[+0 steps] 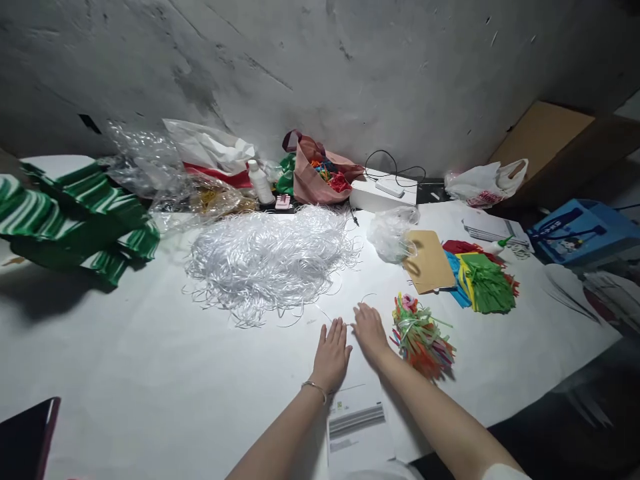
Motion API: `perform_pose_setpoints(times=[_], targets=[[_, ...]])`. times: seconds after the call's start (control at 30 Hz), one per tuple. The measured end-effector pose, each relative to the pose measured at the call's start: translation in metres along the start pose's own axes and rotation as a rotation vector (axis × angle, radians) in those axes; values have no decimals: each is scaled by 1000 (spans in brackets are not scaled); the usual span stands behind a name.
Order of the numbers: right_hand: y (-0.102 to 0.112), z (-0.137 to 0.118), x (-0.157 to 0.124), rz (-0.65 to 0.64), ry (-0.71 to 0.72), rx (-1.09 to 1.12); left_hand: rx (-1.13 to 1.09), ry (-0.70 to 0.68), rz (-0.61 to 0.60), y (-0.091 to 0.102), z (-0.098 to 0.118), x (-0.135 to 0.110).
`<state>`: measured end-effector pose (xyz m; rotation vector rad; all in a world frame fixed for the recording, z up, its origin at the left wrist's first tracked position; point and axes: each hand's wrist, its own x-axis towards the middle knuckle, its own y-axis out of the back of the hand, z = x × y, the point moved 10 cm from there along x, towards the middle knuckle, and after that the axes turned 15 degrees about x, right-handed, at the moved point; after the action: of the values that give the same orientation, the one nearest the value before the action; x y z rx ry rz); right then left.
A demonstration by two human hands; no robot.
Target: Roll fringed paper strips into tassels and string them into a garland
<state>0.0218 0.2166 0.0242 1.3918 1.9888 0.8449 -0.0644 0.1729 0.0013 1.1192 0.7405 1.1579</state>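
Observation:
My left hand [331, 353] lies flat on the white table cover [150, 373], fingers stretched out together, a thin bracelet on its wrist. My right hand [369, 328] rests just to its right, fingers extended toward a thin clear strand on the cover. Neither hand holds anything that I can make out. A big heap of clear white plastic strips [267, 260] lies just beyond the hands. A bundle of multicoloured paper strips [421, 337] sits right of my right hand.
Green and white fringe [75, 220] lies at the left. Crumpled plastic bags [165, 167], a white bottle [260, 181], a pink bag [313, 177] and a white box [383, 193] line the wall. Brown card [429, 263], coloured paper [483, 280] and a blue box [583, 233] sit right. A printed sheet [357, 427] lies near me.

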Motion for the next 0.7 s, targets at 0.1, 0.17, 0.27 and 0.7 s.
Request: perform_pose_setpoints(times=[0.1, 0.17, 0.27, 0.7], targets=[[-27, -9, -20, -70, 73, -26, 122, -44, -22, -10, -2, -4], [-36, -1, -31, -74, 53, -56, 180, -45, -24, -12, -5, -7], [-40, 18, -37, -38, -17, -137, 239, -12, -16, -12, -11, -13], [20, 1, -67, 130, 103, 284, 36, 62, 62, 11, -42, -24]])
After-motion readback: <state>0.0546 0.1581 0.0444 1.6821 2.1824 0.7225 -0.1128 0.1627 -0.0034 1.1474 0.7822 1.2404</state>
